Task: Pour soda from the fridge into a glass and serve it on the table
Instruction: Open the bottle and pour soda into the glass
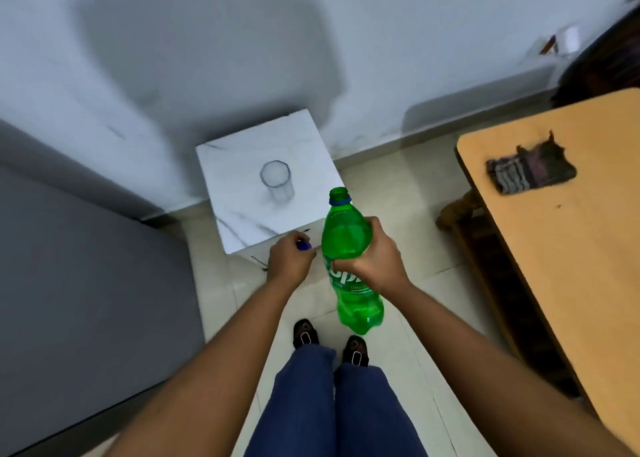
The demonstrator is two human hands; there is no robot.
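I am gripping the uncapped green bottle (346,245) mid-body in my right hand (372,255) – full, soft-walled, likely sloshing – while my left hand (289,260) is pinching its blue cap (304,246), the fragile glass (277,181) standing just beyond on the marble stand (242,228).

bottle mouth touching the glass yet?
Apart. Head view: the green bottle, held by the right hand, has its open mouth clear of the glass, white stool top showing between.
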